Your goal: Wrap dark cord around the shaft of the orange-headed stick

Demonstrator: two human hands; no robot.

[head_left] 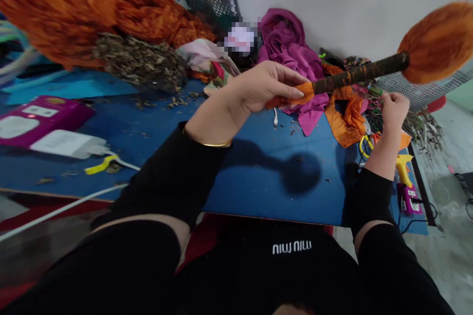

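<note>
Grip first: I see the left hand [272, 87] closed, thumb and fingers pinching the orange cloth end of a wrapped stick [364, 73], which slants from centre to a round orange head [438, 42] at upper right, raised over the blue table [254, 199]. Right hand [394, 110], right side of frame: fingers curled, can't tell if I've got anything in it. Dried stems [424, 130] just beside it. Below: yellow-handled scissors [365, 147], yellow tool [404, 170]. Orange cloth piece [340, 130] left of that hand. Magenta cloth [286, 42], upper centre. Upper left: orange cloth heap [84, 10], dried plant clump [140, 61] against it. Left edge: purple socket box [55, 115], white adapter [68, 143].
</note>
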